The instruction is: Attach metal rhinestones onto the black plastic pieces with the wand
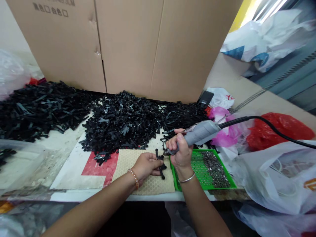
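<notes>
Left hand (146, 164) fingers pinching black part (161, 163) — screwdriver (197, 134) tip touching

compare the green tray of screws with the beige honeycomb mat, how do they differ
The green plastic tray has raised edges and holds a heap of small silver screws; the beige honeycomb-textured mat lies flat without a rim and carries a black plastic part. The tray sits beside the right hand, which grips a grey electric screwdriver; the mat lies under the left hand, which steadies the part. Both are rectangular and rest side by side at the table's near edge.
</notes>
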`<state>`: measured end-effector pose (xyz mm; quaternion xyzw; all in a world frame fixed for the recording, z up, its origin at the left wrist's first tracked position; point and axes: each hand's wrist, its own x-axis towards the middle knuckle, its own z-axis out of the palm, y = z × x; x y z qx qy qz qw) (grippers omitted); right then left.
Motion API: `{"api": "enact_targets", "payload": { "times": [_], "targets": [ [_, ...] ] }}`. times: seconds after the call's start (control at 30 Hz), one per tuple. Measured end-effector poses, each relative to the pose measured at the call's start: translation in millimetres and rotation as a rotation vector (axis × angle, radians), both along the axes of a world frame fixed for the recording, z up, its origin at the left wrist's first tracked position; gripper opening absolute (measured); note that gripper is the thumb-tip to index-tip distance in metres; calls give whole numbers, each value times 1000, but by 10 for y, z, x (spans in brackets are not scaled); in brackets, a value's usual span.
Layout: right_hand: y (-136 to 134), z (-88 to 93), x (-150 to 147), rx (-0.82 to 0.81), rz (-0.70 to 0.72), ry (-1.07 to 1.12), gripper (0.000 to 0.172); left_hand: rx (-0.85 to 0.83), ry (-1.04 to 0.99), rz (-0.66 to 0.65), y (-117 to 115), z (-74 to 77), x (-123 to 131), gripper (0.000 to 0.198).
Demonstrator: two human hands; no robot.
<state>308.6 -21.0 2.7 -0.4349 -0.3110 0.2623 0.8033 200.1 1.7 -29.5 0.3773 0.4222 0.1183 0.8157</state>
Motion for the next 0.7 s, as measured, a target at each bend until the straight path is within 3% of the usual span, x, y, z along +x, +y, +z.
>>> {"api": "enact_targets", "payload": {
  "times": [0.3, 0.7],
  "targets": [
    [-6, 2, -22, -2, 2, -7, 21, 7, -7, -9, 5, -43, 10, 18],
    [-15, -17, -20, -24, 8, -29, 23, 16, -26, -5, 0, -80, 3, 30]
  ]
}}
